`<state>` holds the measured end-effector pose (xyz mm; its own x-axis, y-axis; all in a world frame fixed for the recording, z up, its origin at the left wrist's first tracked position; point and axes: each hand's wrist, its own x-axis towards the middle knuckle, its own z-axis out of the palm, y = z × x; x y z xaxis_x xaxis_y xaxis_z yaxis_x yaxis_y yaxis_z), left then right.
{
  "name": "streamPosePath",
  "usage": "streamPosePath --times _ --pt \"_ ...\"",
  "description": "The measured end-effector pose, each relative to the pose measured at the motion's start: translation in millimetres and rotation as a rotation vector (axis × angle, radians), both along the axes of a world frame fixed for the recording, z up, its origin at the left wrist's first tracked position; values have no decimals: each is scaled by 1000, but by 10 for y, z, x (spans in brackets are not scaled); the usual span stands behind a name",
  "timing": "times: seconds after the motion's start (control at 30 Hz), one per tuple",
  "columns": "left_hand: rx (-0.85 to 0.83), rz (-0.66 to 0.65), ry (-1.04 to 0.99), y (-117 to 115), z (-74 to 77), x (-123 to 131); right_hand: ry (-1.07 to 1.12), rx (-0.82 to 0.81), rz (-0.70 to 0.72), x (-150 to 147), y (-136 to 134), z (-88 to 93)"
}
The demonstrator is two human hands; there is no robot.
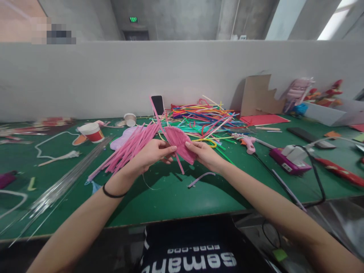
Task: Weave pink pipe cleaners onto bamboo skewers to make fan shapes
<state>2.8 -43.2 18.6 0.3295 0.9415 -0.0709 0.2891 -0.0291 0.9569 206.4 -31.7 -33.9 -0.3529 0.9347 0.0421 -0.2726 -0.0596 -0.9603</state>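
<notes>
Between my hands, raised over the green table, is a pink petal-shaped piece (179, 141) of pipe cleaners laid side by side. My right hand (207, 154) pinches its right edge between thumb and fingers. At the left edge, my left hand (156, 154) is closed on a loose pink pipe cleaner (180, 165), which slants past the piece; its upper end points toward the phone. Whether the left fingers also grip the petal piece is hard to tell. Just left of and behind my left hand lies a bundle of pink pipe cleaners (125, 151).
Behind my hands is a heap of coloured pipe cleaners (204, 117), with a phone (157, 105) beside it. A glue gun (248, 144) and purple power strip (290, 161) lie right. Thin metal wires (68, 182) and a paper cup (92, 132) are left.
</notes>
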Motion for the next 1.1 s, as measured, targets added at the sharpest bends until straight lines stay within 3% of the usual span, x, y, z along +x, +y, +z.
streamPosePath --times 0.1,0.23,0.3,0.5,0.83,1.1 --pt "60 38 -6 32 18 -31 -34 -22 86 14 -43 56" --pt "108 71 -11 69 45 -89 -119 -51 347 22 -130 82" --pt "131 72 18 73 52 -111 -100 -75 383 2 -145 62" --pt "153 108 104 37 88 -110 91 -155 191 -30 -82 52" --pt "249 41 209 40 143 -73 107 -183 194 -31 -106 91" --pt "189 141 166 114 173 -181 29 -137 65 31 -49 72"
